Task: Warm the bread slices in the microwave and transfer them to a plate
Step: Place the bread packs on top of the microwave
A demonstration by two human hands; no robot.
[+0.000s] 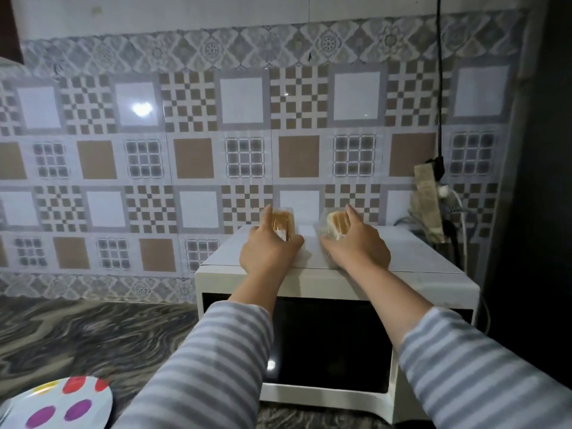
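On top of the microwave (337, 264), my left hand (266, 252) gripped one wrapped bread pack (282, 222), fingers curled around it. My right hand (359, 246) gripped a second bread pack (335, 226) beside it. The spotted plate (58, 404) lay left of the microwave.

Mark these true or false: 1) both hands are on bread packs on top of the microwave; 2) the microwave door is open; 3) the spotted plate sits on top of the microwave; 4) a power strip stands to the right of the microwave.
1) True. The left hand holds one bread pack and the right hand holds the other bread pack, both on top of the microwave.
2) False. The door is closed.
3) False. The spotted plate lies on the counter, lower left, with no bread on it.
4) True. The power strip stands against the wall there.
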